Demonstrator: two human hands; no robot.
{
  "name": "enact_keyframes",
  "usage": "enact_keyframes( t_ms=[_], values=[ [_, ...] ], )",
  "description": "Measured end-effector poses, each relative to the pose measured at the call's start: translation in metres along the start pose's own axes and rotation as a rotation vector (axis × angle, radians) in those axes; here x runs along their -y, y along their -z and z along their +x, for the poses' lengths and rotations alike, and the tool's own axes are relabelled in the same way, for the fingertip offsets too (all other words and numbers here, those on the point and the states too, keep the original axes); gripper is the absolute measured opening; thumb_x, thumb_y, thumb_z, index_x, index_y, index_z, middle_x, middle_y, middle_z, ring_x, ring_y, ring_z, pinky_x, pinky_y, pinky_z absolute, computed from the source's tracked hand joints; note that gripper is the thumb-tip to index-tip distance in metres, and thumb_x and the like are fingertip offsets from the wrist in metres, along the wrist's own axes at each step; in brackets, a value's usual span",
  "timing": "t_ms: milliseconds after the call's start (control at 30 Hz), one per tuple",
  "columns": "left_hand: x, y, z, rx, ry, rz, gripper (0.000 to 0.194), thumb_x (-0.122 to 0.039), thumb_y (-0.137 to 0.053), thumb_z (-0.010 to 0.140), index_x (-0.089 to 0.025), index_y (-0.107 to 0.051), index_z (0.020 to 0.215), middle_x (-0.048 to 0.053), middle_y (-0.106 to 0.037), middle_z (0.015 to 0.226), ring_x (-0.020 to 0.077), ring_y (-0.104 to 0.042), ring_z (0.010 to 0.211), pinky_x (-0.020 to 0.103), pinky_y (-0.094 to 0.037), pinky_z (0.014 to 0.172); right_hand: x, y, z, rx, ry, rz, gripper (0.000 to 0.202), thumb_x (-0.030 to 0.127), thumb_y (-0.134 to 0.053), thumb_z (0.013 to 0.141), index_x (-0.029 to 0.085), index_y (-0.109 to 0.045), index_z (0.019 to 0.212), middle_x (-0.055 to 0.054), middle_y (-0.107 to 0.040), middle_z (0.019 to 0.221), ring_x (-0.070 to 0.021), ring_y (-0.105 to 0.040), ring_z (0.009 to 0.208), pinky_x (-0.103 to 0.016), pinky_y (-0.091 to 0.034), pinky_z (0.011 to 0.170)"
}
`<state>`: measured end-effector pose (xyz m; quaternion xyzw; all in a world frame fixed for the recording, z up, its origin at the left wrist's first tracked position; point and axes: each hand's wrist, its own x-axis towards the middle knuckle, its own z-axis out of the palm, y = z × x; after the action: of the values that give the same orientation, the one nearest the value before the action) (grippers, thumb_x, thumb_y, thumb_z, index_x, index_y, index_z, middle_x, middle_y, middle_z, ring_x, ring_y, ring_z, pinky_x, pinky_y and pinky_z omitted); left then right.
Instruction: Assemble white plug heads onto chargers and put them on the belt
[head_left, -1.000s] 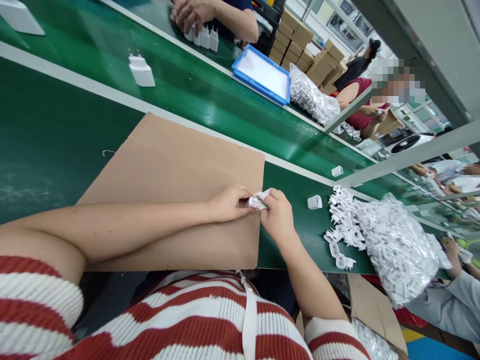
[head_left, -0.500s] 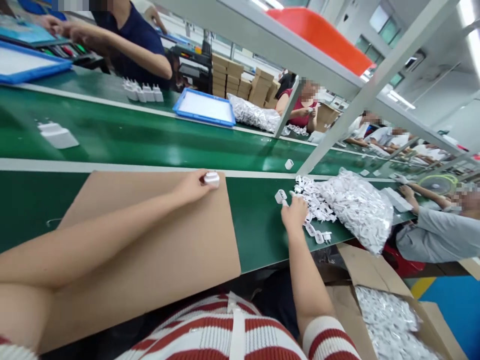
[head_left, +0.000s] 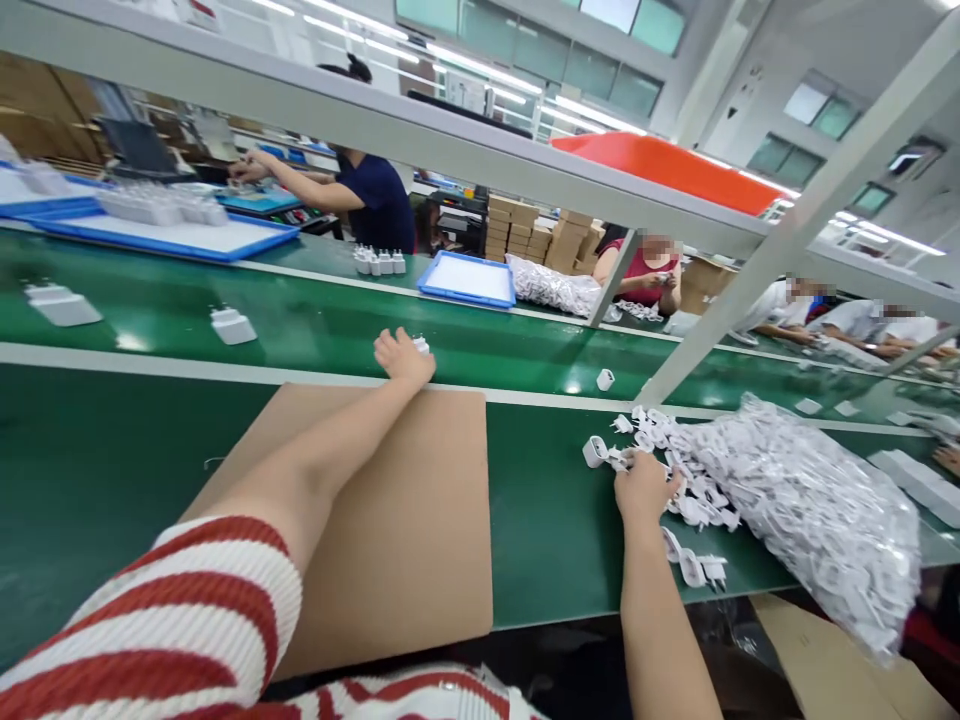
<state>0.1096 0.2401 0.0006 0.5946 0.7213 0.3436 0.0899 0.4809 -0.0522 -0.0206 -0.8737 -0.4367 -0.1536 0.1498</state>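
Observation:
My left hand [head_left: 405,358] reaches over the green conveyor belt [head_left: 322,335] with its fingers spread. Against its right side is a white charger [head_left: 421,345], partly hidden by the hand. My right hand [head_left: 643,487] is at the edge of a pile of white plug heads [head_left: 697,490], its fingers closed around one, partly covered. Just left of these fingers stands a white charger body [head_left: 595,452] on the green table. Beneath my left forearm lies a flat cardboard sheet [head_left: 405,510].
A clear bag [head_left: 817,510] full of white plug parts lies at the right. Two chargers [head_left: 232,325] sit on the belt at left. Blue-rimmed trays [head_left: 469,280] line the far side. A slanted metal post [head_left: 720,300] stands beyond the pile. Other people work across the belt.
My left hand has moved from above the cardboard out over the belt with the charger, and its fingers have spread. My right hand has shifted slightly into the plug heads. The view has turned.

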Motion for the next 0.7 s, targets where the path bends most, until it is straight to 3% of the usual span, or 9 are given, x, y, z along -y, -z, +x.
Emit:
enact_keyframes(
  t_ms=[33, 67, 167, 233, 300, 367, 467, 600, 700],
  values=[
    [-0.011, -0.001, -0.013, -0.071, -0.093, -0.023, 0.08, -0.03, -0.072, 0.082, -0.007, -0.041, 0.151, 0.028, -0.036, 0.163, 0.0423, -0.032, 0.151, 0.055, -0.027, 0.122, -0.001, -0.001, 0.001, -0.037, 0.011, 0.058, 0.032, 0.012, -0.052, 0.081, 0.015, -0.07, 0.107, -0.015, -0.069, 0.111, -0.0311, -0.061, 0.11, -0.055, -0.031, 0.115],
    [-0.023, -0.002, -0.028, -0.054, -0.253, -0.068, 0.077, -0.031, -0.071, 0.083, -0.009, -0.042, 0.151, 0.025, -0.037, 0.162, 0.0402, -0.033, 0.151, 0.053, -0.027, 0.123, -0.002, -0.002, 0.002, -0.079, 0.016, 0.128, 0.03, 0.014, -0.052, 0.081, 0.015, -0.069, 0.105, -0.016, -0.066, 0.111, -0.0308, -0.061, 0.105, -0.051, -0.038, 0.108],
    [-0.066, -0.012, -0.089, 0.315, -0.802, -0.224, 0.068, -0.031, -0.071, 0.083, -0.017, -0.051, 0.147, 0.018, -0.051, 0.155, 0.0355, -0.042, 0.145, 0.05, -0.029, 0.124, -0.001, -0.005, 0.004, -0.172, 0.002, 0.354, 0.023, 0.021, -0.054, 0.077, 0.016, -0.065, 0.097, -0.016, -0.058, 0.109, -0.0287, -0.058, 0.091, -0.043, -0.05, 0.088],
    [-0.093, -0.02, -0.132, 0.555, -1.178, -0.236, 0.083, -0.032, -0.077, 0.078, -0.023, -0.047, 0.155, 0.016, -0.035, 0.168, 0.0391, -0.032, 0.153, 0.053, -0.025, 0.127, 0.0, -0.006, 0.003, -0.205, -0.007, 0.455, 0.015, 0.022, -0.055, 0.074, 0.018, -0.063, 0.087, -0.014, -0.056, 0.103, -0.0264, -0.057, 0.084, -0.041, -0.051, 0.082],
    [-0.113, -0.029, -0.167, 0.713, -1.411, -0.174, 0.09, -0.028, -0.079, 0.077, -0.027, -0.042, 0.16, 0.013, -0.02, 0.176, 0.0438, -0.02, 0.158, 0.058, -0.025, 0.126, 0.001, -0.005, 0.001, -0.224, -0.018, 0.52, 0.012, 0.023, -0.055, 0.071, 0.019, -0.063, 0.079, -0.013, -0.057, 0.098, -0.0241, -0.056, 0.079, -0.039, -0.052, 0.08],
    [-0.128, -0.035, -0.189, 0.83, -1.489, -0.098, 0.083, -0.017, -0.072, 0.083, -0.026, -0.042, 0.161, 0.014, -0.028, 0.173, 0.0411, -0.031, 0.155, 0.055, -0.035, 0.121, 0.002, -0.004, -0.002, -0.205, -0.054, 0.606, 0.02, 0.027, -0.055, 0.071, 0.018, -0.068, 0.083, -0.011, -0.062, 0.092, -0.0228, -0.057, 0.074, -0.038, -0.052, 0.078],
    [-0.142, -0.039, -0.2, 0.905, -1.431, -0.047, 0.068, -0.006, -0.06, 0.09, -0.021, -0.049, 0.155, 0.017, -0.058, 0.146, 0.0322, -0.058, 0.131, 0.044, -0.052, 0.105, 0.005, -0.005, -0.005, -0.105, -0.158, 0.8, 0.042, 0.037, -0.056, 0.075, 0.015, -0.075, 0.105, -0.008, -0.069, 0.08, -0.0239, -0.062, 0.07, -0.038, -0.053, 0.075],
    [-0.156, -0.037, -0.201, 0.774, -1.432, -0.13, 0.051, -0.01, -0.078, 0.082, -0.017, -0.063, 0.13, 0.02, -0.05, 0.151, 0.0342, -0.047, 0.142, 0.046, -0.046, 0.113, 0.014, -0.009, -0.003, -0.099, -0.188, 0.954, 0.056, 0.043, -0.062, 0.073, 0.012, -0.074, 0.118, -0.008, -0.074, 0.079, -0.0264, -0.069, 0.076, -0.037, -0.055, 0.075],
    [-0.167, -0.034, -0.208, 0.841, -1.405, -0.172, 0.032, -0.009, -0.077, 0.083, -0.016, -0.064, 0.111, 0.016, -0.057, 0.143, 0.0278, -0.054, 0.134, 0.038, -0.047, 0.111, 0.018, -0.008, 0.0, -0.15, -0.173, 0.933, 0.055, 0.04, -0.064, 0.071, 0.012, -0.073, 0.117, -0.011, -0.076, 0.085, -0.027, -0.07, 0.082, -0.038, -0.055, 0.079]
  ],
)
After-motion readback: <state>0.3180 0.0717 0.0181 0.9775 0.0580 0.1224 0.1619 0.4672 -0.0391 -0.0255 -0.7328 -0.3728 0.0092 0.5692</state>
